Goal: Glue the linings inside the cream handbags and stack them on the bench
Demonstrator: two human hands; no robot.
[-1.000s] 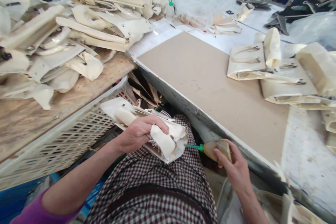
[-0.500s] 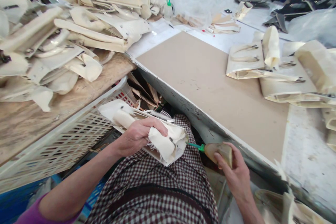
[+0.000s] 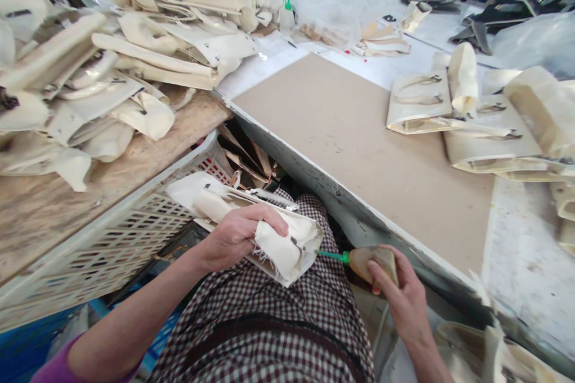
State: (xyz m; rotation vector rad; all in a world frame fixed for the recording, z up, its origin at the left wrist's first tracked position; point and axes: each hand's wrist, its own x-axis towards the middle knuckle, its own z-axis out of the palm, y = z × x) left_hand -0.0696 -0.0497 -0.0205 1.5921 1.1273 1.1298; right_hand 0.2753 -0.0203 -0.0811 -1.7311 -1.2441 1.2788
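My left hand (image 3: 240,232) is closed around a cream bag piece (image 3: 287,245) with frayed fabric edges and small dark metal fittings, held above my checked apron (image 3: 269,323). In my right hand (image 3: 402,287) is a squeeze bottle (image 3: 371,263) with brownish contents, gripped between thumb and fingers. Its long green nozzle points left, and the tip meets the right edge of the bag piece. Whether any liquid is coming out is too small to see.
Cream bag pieces (image 3: 171,36) are heaped on the wooden table (image 3: 188,125) at left. A plastic basket (image 3: 148,221) stands below it. Ahead lies a brown board (image 3: 350,137), with cream bags (image 3: 489,125) at right. Another green-tipped bottle (image 3: 287,15) stands farther back.
The nozzle tip has shifted slightly left and down along the edge of the bag piece. My left hand keeps nearly the same place and grip.
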